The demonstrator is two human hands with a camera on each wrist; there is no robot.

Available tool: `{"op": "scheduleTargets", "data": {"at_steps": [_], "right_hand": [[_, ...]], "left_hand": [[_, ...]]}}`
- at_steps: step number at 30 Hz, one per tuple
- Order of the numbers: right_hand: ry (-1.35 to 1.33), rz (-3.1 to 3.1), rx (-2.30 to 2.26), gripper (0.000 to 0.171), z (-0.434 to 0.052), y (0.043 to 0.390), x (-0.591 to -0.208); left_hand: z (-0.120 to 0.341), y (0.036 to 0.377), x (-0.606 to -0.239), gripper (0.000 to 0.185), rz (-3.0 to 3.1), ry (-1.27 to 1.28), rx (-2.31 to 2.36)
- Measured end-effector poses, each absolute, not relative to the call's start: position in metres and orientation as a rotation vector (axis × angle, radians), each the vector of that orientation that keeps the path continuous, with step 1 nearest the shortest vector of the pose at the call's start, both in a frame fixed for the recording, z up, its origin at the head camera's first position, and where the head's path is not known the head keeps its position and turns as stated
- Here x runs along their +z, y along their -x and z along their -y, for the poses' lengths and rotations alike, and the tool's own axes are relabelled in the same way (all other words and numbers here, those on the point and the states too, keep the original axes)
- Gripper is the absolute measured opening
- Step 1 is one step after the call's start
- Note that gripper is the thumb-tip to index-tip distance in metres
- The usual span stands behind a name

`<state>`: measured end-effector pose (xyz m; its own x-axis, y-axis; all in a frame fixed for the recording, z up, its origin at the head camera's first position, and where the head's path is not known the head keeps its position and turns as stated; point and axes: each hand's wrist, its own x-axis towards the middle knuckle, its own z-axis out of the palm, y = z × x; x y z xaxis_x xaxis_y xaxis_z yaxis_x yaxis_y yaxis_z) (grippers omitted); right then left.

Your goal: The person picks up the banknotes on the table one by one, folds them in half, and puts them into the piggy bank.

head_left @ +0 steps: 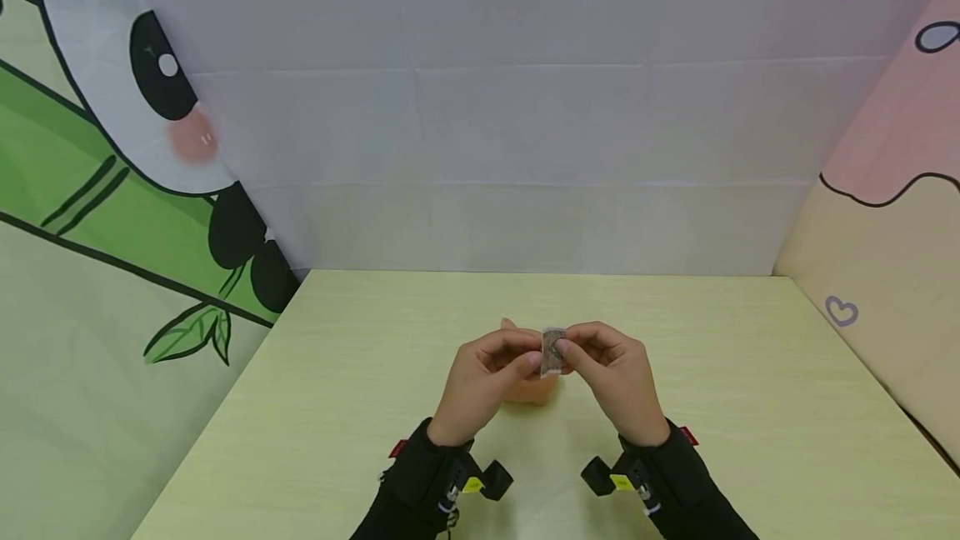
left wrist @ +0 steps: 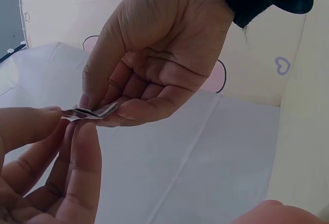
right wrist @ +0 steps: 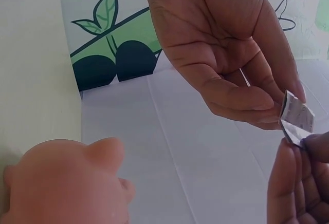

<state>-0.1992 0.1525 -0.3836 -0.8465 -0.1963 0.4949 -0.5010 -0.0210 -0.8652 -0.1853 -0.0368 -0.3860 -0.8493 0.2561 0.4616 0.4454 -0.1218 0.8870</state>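
Between my two hands, raised above the table, is a small grey printed paper that looks like a folded banknote. My left hand pinches its left edge between thumb and fingers. The right hand pinches the opposite edge in the same way. In the right wrist view the banknote shows a crease, with one part folded at an angle. Behind and below the hands sits a rounded pinkish-orange pig figure, mostly hidden by them in the head view. Its rounded body and ear show in the right wrist view.
A pale wooden-toned table lies under both hands. A plain grey-white cloth wall rises at its back edge. Printed cloth with a panda hangs at the left, and a pink-and-cream wall stands at the right.
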Motion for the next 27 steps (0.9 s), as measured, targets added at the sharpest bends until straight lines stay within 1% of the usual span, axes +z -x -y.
{"op": "scheduleTargets", "data": {"at_steps": [12,20,27], "right_hand": [[-0.785,1.997,1.980,0.014,-0.152,0.198,-0.384],[-0.766,1.998,1.962,0.013,-0.142,0.181,-0.385],[-0.777,1.961,1.978,0.013,-0.132,0.166,-0.388]], "left_hand": [[0.036,0.184,-0.388,0.027,2.052,0.790,-2.029],[0.045,0.171,-0.388,0.029,2.039,0.868,-2.077],[0.053,0.161,-0.390,0.029,2.046,0.869,-2.106]]}}
